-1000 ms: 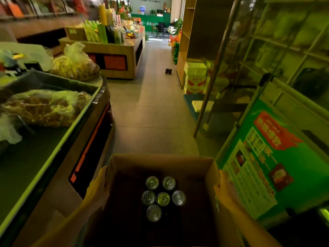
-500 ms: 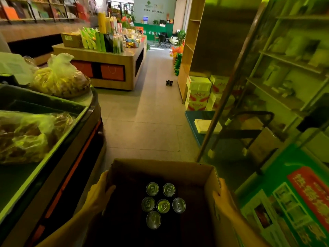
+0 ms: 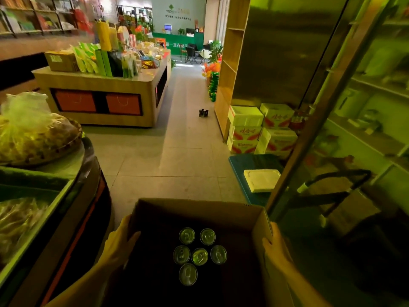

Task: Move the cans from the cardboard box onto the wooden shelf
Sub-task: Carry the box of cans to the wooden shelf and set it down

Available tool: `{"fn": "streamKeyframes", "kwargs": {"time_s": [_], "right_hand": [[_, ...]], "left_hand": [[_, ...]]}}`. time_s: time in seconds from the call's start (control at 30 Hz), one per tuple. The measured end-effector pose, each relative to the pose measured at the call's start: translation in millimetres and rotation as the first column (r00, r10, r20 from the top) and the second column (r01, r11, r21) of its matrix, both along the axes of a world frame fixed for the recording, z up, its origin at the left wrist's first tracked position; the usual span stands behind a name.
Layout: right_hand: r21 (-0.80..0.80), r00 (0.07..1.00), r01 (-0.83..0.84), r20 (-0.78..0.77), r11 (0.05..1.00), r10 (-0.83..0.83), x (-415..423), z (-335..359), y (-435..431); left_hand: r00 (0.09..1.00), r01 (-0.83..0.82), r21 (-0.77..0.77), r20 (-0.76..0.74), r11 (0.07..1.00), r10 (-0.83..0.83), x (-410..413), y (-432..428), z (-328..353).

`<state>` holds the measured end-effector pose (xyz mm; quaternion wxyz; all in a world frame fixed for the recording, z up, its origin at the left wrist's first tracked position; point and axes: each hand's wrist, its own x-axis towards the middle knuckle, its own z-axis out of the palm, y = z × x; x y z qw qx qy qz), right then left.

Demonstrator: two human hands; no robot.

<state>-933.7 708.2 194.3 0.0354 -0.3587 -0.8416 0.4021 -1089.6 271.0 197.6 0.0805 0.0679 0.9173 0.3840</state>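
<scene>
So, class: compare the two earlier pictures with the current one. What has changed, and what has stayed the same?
The person has walked forward along the aisle: the green poster on the right has left the view, and the white cartons look nearer. Unchanged: the left hand and right hand still grip the cardboard box, and six cans stand inside in the same arrangement.

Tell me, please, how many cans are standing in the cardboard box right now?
6 silver-topped cans in the open brown cardboard box: two at the back, three across the middle, one nearest. None seems hidden.
</scene>
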Motion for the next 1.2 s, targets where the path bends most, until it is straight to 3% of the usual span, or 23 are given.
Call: {"fn": "streamKeyframes", "kwargs": {"time_s": [0.4, 0.73, 0.93, 1.2], "right_hand": [[0.054, 0.996, -0.089, 0.031, 0.995, 0.087, -322.5, 30.2, 110.1], [0.185, 0.99, -0.116, 0.102, 0.976, 0.098, -566.4, 10.6, 176.0], [0.139, 0.995, -0.073, 0.073, 0.988, 0.063, -720.3, 8.8, 214.9], [0.094, 0.999, -0.03, -0.01, 0.995, 0.031, -911.3, 5.0, 265.8]], "left_hand": [[0.993, -0.115, 0.072, 0.004, 0.991, 0.115, -269.9, 109.4, 16.1], [0.999, -0.036, 0.13, 0.022, 0.991, 0.033, -530.2, 182.6, 1.2], [0.997, 0.012, 0.181, 0.067, 0.983, -0.025, -701.3, 217.0, 13.7], [0.999, -0.009, 0.122, 0.036, 0.993, 0.005, -898.1, 266.9, 17.9]]}}
